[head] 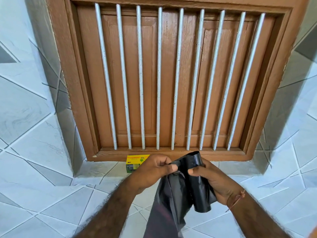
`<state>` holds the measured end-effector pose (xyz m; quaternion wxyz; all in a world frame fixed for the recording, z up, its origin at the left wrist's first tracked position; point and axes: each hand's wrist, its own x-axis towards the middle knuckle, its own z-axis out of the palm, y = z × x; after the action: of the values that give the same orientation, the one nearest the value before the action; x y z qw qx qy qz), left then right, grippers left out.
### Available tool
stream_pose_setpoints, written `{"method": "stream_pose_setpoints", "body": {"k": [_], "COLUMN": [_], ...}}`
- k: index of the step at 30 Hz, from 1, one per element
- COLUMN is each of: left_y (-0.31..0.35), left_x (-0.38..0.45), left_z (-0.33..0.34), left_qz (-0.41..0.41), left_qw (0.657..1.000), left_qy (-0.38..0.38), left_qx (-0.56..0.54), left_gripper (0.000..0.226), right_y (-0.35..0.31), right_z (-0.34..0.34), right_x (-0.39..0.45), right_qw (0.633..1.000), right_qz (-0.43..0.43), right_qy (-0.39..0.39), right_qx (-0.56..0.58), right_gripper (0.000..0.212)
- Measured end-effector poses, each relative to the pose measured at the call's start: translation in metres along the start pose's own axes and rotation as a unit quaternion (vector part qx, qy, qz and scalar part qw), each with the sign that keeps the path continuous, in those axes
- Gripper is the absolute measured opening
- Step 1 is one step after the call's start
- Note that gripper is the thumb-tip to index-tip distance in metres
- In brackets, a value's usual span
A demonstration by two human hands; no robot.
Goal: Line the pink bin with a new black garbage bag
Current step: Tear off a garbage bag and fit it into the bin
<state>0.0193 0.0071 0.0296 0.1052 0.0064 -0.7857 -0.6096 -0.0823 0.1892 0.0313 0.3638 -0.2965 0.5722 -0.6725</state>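
A roll of black garbage bags (199,191) is held upright in my right hand (211,179), fingers wrapped around it. My left hand (154,170) pinches the top corner of a loose black bag (169,201) that hangs down from the roll between my forearms. The two hands are close together, just in front of the window sill. The pink bin is not in view.
A brown wooden window (169,78) with several white vertical bars and shut shutters fills the wall ahead. A yellow box (135,163) lies on the tiled ledge (103,169) under it, behind my left hand. Pale blue tiled walls (30,117) stand on both sides.
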Motion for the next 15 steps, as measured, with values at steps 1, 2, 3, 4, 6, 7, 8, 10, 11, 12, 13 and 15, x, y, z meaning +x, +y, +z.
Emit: {"method": "stream_pose_setpoints", "body": {"k": [1,2,3,4,6,7,8,10,11,12,13,15], "left_y": [0.000,-0.001,0.000,0.000,-0.001,-0.002,-0.002,-0.001,0.000,0.000,0.001,0.001], "left_x": [0.001,0.003,0.005,0.007,0.010,0.010,0.011,0.011,0.010,0.010,0.009,0.008], "left_z": [0.002,0.005,0.009,0.014,0.020,0.022,0.024,0.024,0.024,0.024,0.025,0.027], "left_qz": [0.004,0.007,0.010,0.013,0.021,0.025,0.027,0.031,0.034,0.034,0.037,0.045], "left_qw": [1.000,0.999,0.996,0.991,0.983,0.978,0.975,0.970,0.968,0.966,0.964,0.961], "left_qy": [0.014,0.035,0.059,0.085,0.131,0.150,0.165,0.188,0.200,0.210,0.217,0.226], "left_qx": [0.012,0.040,0.072,0.098,0.130,0.141,0.148,0.148,0.148,0.149,0.151,0.155], "left_gripper": [0.017,0.019,0.020,0.021,0.023,0.024,0.024,0.024,0.024,0.023,0.023,0.023], "right_y": [0.001,0.001,0.002,0.004,0.006,0.007,0.007,0.006,0.006,0.006,0.006,0.008], "right_z": [0.001,0.003,0.004,0.006,0.010,0.012,0.014,0.015,0.015,0.016,0.017,0.019], "right_x": [0.000,0.001,0.003,0.005,0.009,0.010,0.011,0.013,0.013,0.014,0.015,0.017], "right_qw": [1.000,0.999,0.998,0.996,0.993,0.991,0.990,0.989,0.989,0.989,0.988,0.987], "right_qz": [-0.006,-0.013,-0.018,-0.021,-0.023,-0.024,-0.024,-0.020,-0.020,-0.019,-0.018,-0.009], "right_qy": [0.019,0.040,0.064,0.085,0.117,0.127,0.133,0.129,0.123,0.116,0.110,0.104], "right_qx": [-0.014,-0.022,-0.020,-0.008,0.016,0.027,0.039,0.064,0.077,0.091,0.105,0.126], "right_gripper": [0.045,0.043,0.043,0.043,0.039,0.034,0.029,0.023,0.022,0.021,0.022,0.022]}}
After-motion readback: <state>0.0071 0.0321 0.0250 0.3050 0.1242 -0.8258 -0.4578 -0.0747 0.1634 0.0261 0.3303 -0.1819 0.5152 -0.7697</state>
